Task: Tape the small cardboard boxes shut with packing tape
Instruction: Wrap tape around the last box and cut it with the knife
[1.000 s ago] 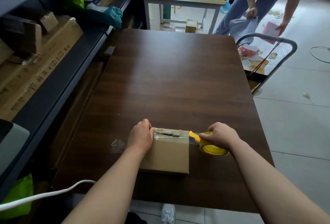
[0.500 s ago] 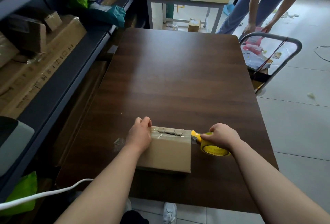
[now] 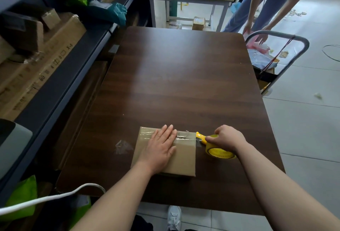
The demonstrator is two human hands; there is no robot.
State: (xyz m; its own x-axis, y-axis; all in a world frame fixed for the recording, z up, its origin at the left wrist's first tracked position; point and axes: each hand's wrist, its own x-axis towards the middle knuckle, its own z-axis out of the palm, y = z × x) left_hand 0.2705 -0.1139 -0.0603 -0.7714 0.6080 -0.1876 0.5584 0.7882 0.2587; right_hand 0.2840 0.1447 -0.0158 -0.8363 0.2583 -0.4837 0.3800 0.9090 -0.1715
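- The cardboard box [image 3: 184, 159] is set on the near part of the dark wooden table [image 3: 176, 76], close to its front edge.
- The left hand [image 3: 161, 147] is laid flat on the box top, fingers straight and together, pointed away from the body; nothing is gripped.
- The right hand [image 3: 229, 138] is curled, knuckles up, over the yellow tape roll [image 3: 219, 152], which is held just beside the box's right edge.
- A clear tape strip [image 3: 185, 138] is seen along the box's far edge.
- A crumpled film scrap [image 3: 122, 147] is left on the table beside the box.
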